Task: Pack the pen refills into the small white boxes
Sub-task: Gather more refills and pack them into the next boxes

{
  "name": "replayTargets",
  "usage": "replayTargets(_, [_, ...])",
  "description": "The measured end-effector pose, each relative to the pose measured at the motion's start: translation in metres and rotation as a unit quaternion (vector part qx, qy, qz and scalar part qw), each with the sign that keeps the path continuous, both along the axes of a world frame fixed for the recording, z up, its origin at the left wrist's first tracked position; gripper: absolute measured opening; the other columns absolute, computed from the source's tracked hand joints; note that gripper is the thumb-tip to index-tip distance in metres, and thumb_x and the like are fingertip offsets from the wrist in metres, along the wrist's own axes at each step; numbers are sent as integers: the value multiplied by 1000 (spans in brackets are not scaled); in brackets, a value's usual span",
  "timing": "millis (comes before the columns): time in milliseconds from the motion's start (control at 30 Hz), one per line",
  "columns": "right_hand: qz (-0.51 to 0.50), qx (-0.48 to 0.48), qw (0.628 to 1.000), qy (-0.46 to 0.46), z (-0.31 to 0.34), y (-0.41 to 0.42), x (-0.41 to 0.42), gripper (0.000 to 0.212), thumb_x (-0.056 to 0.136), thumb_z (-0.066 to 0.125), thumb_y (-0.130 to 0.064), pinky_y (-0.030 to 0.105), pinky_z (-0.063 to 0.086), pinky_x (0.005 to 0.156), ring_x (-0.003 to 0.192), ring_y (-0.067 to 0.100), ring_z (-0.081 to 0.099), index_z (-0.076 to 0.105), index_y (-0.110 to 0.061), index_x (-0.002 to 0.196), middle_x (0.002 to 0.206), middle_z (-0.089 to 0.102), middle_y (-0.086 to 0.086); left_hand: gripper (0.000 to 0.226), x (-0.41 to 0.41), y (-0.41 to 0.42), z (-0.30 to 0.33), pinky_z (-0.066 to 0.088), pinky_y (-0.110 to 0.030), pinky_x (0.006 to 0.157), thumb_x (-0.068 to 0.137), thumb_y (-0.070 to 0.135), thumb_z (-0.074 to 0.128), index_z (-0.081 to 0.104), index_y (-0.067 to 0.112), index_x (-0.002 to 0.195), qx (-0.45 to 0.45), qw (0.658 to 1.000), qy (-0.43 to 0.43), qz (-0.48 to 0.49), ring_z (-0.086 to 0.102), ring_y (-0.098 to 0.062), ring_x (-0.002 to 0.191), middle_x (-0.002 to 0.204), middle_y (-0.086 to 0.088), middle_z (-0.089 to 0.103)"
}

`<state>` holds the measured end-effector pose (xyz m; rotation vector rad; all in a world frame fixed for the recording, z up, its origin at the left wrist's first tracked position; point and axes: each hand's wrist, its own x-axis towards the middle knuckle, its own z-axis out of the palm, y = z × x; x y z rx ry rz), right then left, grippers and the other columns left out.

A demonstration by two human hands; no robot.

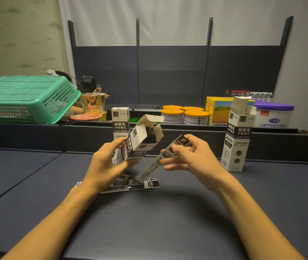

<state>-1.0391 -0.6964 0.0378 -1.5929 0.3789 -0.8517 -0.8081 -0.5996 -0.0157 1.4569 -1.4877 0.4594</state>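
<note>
Mid-task, packing under way. Left hand (108, 162) grips a small white box (140, 141) tilted toward the right, top flaps open, dark contents visible inside the mouth, so it looks partly filled already. Right hand (185, 156) pinches a refill pack (160, 158), a long flat black-and-white sleeve, held slanted with its upper end by the fingers and its lower end just above the table (168, 222); it sits just beside the held box, not yet in the opening. More refill packs (130, 183) lie flat in a loose pile on the table below the hands, partly hidden by the left wrist; count not readable. A closed box (120, 121) stands upright behind the held one, likely done. An open-flap box (236, 136) stands upright to the right, well apart from the hands; cannot tell whether it holds anything. Judgement: roughly one box finished, one being filled, one waiting, and the table pile still to go. Next move needs the pack's end lined up with the box mouth; the loose flaps could snag it. Background: green basket (27, 98) upside down at left, orange-lidded tins (185, 114) and a yellow carton (219, 109) on the back shelf.
</note>
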Motion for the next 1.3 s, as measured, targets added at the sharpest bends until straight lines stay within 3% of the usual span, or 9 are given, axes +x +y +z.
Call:
replayTargets(133, [-30,-29,998,-53,8,0,-8,9,91,59,-1,39,60,75,83,33,72,56,-4,99,93,73,18,71,0,-1,0,41,-13,77,72,43,70,49,16,134,-1,1000,1,1,57,-14,98,121,-3,60])
replayTargets(233, [-24,-18,994,-105,19,0,-20,16,87,61,-1,32,59,71,77,27,71,60,-6,102,89,74,15,71,0,0,0,41,-12,78,73,47,68,49,17,134,-4,1000,3,2,56,-12,97,119,3,58])
replayTargets(400, [-13,4,971,-240,30,-3,-33,7,84,65,-6,24,53,60,67,15,62,64,-12,88,73,68,5,74,0,1,0,43,-15,83,70,52,70,48,22,133,-12,1000,7,-4,54,-8,102,118,9,55])
replayTargets(500, [-1,-3,956,-293,35,-3,-39,20,86,60,-10,25,55,65,71,14,65,72,-22,75,77,71,3,73,0,0,0,43,-16,87,72,59,63,47,23,134,-12,1000,10,-6,53,-5,106,121,9,54])
replayTargets(733, [-65,-77,958,-267,31,0,-36,15,79,62,-17,27,57,69,74,17,69,74,-23,75,84,74,3,75,2,-2,-2,46,-19,85,72,52,71,48,20,135,-6,1000,1,-6,53,-6,106,121,8,54])
replayTargets(1033, [-94,-139,960,-226,28,6,-30,14,80,64,-19,34,58,74,80,26,70,67,-8,88,89,74,6,70,0,-2,-1,42,-15,79,72,52,68,48,23,132,-10,1000,-16,-16,52,-3,101,120,4,57])
replayTargets(1200, [-88,-191,961,-181,21,8,-20,9,87,63,2,29,58,72,81,22,72,69,0,94,90,73,12,71,1,-2,-3,44,-17,81,72,48,72,47,27,134,-8,999,-23,-20,53,-5,105,121,6,55])
replayTargets(1300, [-100,-244,953,-148,15,5,-15,14,85,66,4,32,59,76,85,21,72,70,-1,97,94,73,11,71,1,-2,-4,45,-18,81,72,46,73,47,26,135,-6,999,-29,-25,52,-6,107,123,9,53])
